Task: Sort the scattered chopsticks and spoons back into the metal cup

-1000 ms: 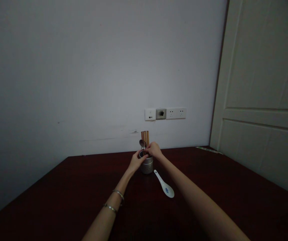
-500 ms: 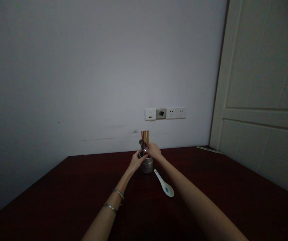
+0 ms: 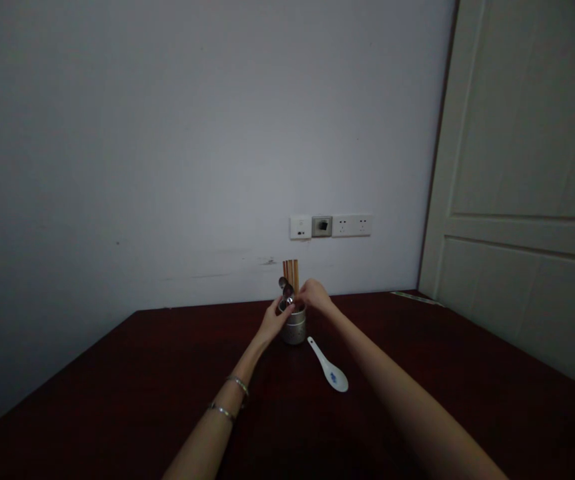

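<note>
A grey metal utensil holder (image 3: pixel 294 331) stands upright on the table, with several wooden chopsticks (image 3: pixel 291 272) rising from it. Metal spoons (image 3: pixel 283 283) lean at its front left, bowls up. My left hand (image 3: pixel 272 325) is closed around the holder's left side near the rim, its thumb across the front. At the right of the rim, my right hand (image 3: pixel 313 295) has its fingers bent together beside the chopsticks; what they pinch, if anything, is hidden. A white soup spoon (image 3: pixel 334 377) with a blue mark lies on the table, right of the holder and nearer me.
The dark red table (image 3: pixel 157 373) meets a pale wall (image 3: pixel 207 147) behind the holder. Sockets and switch plates (image 3: pixel 351 225) are set in that wall. A light panelled door (image 3: pixel 522 160) stands along the right side. A thin strip (image 3: pixel 417 298) lies at the table's far right edge.
My right hand has shifted a little to the right and up, uncovering more of the spoons and the holder's rim. My left hand has hardly moved.
</note>
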Action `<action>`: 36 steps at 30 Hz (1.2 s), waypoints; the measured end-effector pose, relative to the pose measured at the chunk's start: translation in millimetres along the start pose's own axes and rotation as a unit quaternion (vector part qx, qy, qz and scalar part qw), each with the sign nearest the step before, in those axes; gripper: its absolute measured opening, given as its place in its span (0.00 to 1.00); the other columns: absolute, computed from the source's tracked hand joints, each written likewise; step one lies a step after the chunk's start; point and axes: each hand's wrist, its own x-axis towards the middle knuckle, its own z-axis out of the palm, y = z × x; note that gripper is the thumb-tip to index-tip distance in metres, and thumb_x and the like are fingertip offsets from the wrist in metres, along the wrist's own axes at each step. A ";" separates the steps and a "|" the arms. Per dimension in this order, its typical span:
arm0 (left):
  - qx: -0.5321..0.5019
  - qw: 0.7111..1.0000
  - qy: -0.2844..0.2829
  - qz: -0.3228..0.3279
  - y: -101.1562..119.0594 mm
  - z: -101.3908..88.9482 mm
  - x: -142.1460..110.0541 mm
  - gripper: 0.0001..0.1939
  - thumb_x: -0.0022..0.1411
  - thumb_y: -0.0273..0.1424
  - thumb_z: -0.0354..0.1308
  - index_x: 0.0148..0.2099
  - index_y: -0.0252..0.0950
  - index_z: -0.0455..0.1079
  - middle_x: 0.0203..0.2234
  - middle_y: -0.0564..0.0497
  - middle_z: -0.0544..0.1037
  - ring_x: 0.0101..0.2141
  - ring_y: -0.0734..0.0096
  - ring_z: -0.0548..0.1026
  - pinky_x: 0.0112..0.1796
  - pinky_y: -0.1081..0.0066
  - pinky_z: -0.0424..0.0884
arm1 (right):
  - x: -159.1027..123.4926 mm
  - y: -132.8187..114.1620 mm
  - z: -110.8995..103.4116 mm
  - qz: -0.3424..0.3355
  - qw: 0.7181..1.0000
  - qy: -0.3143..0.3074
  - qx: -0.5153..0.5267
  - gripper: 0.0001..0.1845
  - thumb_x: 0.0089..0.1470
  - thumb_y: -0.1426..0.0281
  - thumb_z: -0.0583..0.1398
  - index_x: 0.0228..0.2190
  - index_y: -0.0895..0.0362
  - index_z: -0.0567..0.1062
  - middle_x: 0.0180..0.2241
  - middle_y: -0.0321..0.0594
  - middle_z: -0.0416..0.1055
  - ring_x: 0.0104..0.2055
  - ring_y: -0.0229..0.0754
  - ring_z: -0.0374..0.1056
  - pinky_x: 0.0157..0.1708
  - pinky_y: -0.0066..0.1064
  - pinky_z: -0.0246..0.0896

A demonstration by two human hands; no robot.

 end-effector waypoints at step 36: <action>0.054 0.996 0.058 0.030 98.4 -7.8 -26.7 0.16 0.52 0.41 0.53 0.24 0.32 0.65 0.14 0.55 0.67 0.13 0.81 0.62 0.13 0.81 0.54 | -63.2 102.9 -22.9 0.074 0.977 -0.091 0.176 0.11 0.41 0.66 0.62 0.22 0.63 0.78 0.22 0.43 0.75 0.10 0.25 0.51 0.11 0.20 0.46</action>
